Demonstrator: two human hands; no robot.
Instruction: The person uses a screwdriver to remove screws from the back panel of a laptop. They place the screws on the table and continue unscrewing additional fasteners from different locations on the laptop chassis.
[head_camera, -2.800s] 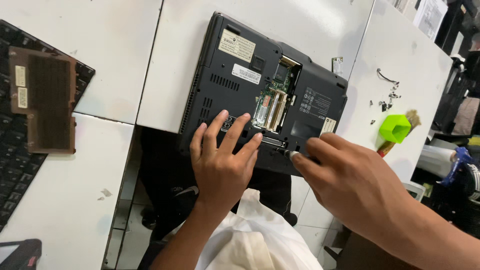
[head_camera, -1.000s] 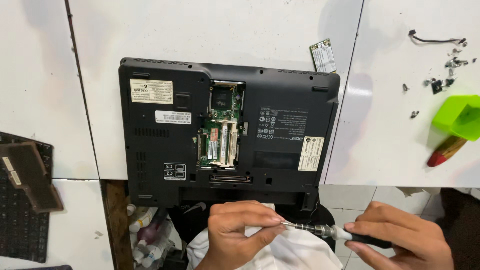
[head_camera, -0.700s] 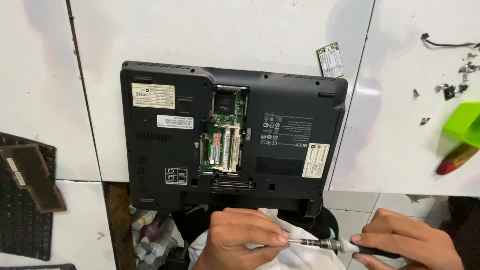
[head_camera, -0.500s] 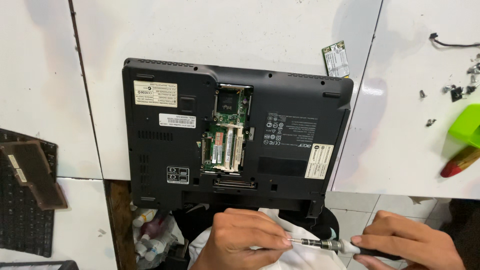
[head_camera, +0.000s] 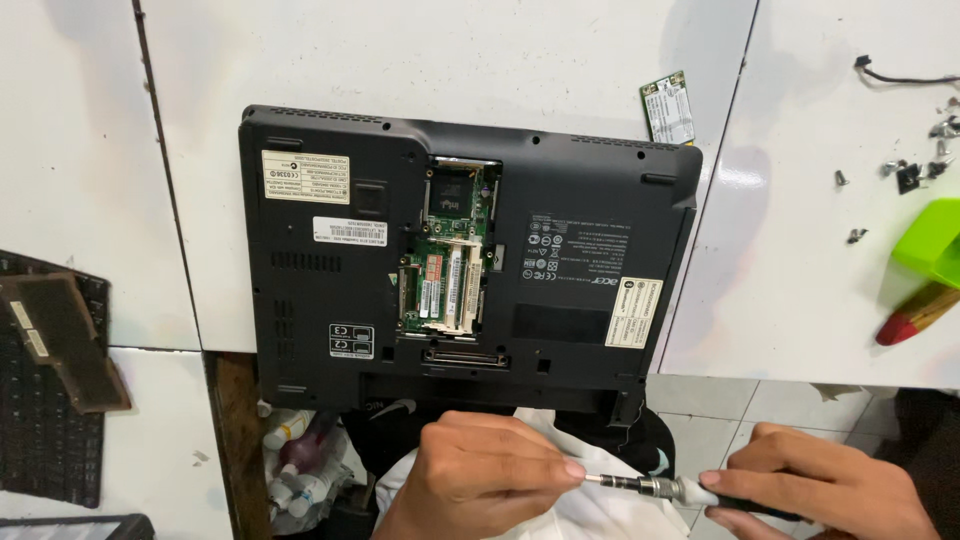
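A black laptop (head_camera: 330, 250) lies upside down on the white table, with its middle cover off and green circuit boards (head_camera: 445, 275) exposed. Below its near edge, my right hand (head_camera: 830, 490) grips the handle of a screwdriver (head_camera: 640, 486) held level. My left hand (head_camera: 480, 480) pinches the metal shaft near its tip. Both hands hover over white cloth (head_camera: 590, 505) on my lap, apart from the laptop.
A small green card (head_camera: 668, 108) lies beyond the laptop's far right corner. Loose screws (head_camera: 856, 236), a green tray (head_camera: 935, 240) and a red-handled tool (head_camera: 918, 315) sit at right. A keyboard with a brown panel (head_camera: 65, 340) lies at left. Bottles (head_camera: 295, 470) stand below the table gap.
My hands left the laptop's near edge and now hold a screwdriver between them. The view shifted so the laptop sits square and a little more to the right.
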